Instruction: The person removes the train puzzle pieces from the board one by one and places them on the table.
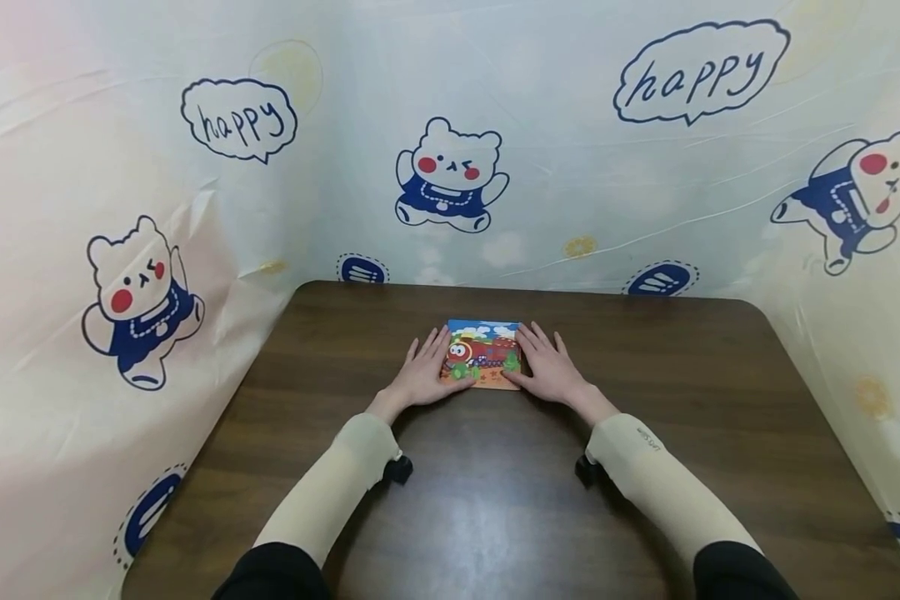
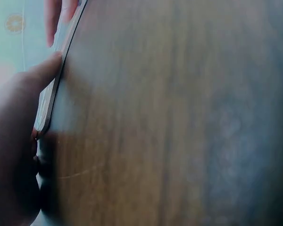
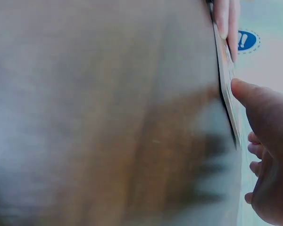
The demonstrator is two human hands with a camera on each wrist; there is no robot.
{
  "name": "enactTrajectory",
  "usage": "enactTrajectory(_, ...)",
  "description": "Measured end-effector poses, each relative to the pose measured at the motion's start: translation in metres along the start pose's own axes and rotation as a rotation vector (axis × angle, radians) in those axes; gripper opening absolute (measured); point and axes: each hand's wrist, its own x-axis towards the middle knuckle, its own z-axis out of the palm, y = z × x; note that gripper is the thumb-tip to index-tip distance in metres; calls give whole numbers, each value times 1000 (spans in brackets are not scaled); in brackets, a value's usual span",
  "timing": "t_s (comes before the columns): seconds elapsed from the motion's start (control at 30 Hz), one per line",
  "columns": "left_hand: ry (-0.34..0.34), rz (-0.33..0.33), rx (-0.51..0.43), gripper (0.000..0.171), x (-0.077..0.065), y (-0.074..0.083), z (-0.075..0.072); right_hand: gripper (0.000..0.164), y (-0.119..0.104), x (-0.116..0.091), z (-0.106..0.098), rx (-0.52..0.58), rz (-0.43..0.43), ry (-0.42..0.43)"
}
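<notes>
A small flat board [image 1: 483,358] with a bright cartoon picture of a red train with a face, clouds and green plants lies on the table in the head view. My left hand [image 1: 420,375] rests at its left side, fingers stretched forward and thumb at the lower left corner. On the other side, my right hand [image 1: 551,367] lies likewise, its thumb at the lower right corner. The left wrist view shows the board's thin edge [image 2: 61,70] with the left thumb [image 2: 47,70] against it. In the right wrist view, the right thumb [image 3: 245,89] touches the edge too.
The brown wooden table [image 1: 480,517] has rounded far corners. Behind it and along both sides hangs a pale curtain [image 1: 570,183] printed with bears and the word "happy". A black device [image 1: 399,469] sits at the left wrist, and another [image 1: 587,471] at the right.
</notes>
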Motion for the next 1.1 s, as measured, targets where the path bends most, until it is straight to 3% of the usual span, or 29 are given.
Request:
enactTrajectory(0.37,32,-4,57,116,6,0,1,65,-1,24,-5,31,32,71)
enactTrajectory(0.57,1,4,83,115,11,-5,3,54,-3,29,0,20,5,136)
enactTrajectory(0.8,-33,0,70,115,8,-7,5,57,-3,30,2,96,15,159)
enactTrajectory(1.1,-49,-12,58,115,2,-3,3,65,-7,37,0,196,109,138)
